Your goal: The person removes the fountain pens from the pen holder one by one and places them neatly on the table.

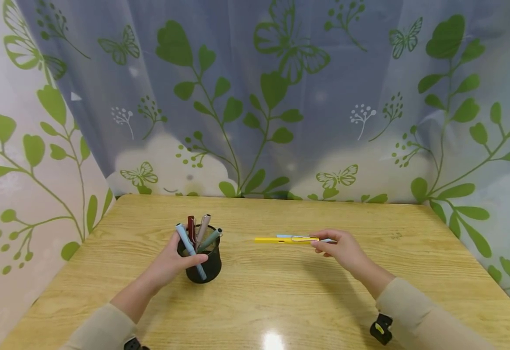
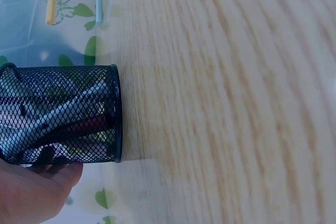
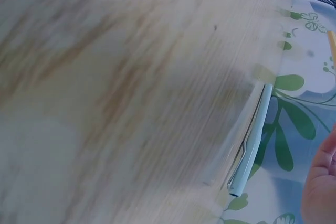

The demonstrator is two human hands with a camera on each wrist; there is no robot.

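Observation:
My left hand (image 1: 169, 265) grips a black mesh pen cup (image 1: 211, 267) at its left side, the thumb across its front. Inside the cup stand a light blue pen (image 1: 185, 237), a dark red pen (image 1: 191, 226), a greyish pen (image 1: 203, 228) and a green pen (image 1: 211, 239), all leaning. Through the mesh (image 2: 63, 114) in the left wrist view, their lower parts show. A yellow pen (image 1: 277, 240) is pinched by its clip end in my right hand (image 1: 342, 248), held level above the table. Below and behind it, another light blue pen (image 3: 251, 148) lies on the table.
The wooden table (image 1: 255, 296) reaches back to a patterned curtain (image 1: 237, 121), and similar cloth hangs at both sides. The cup stands left of the lone light blue pen, with a stretch of tabletop between them.

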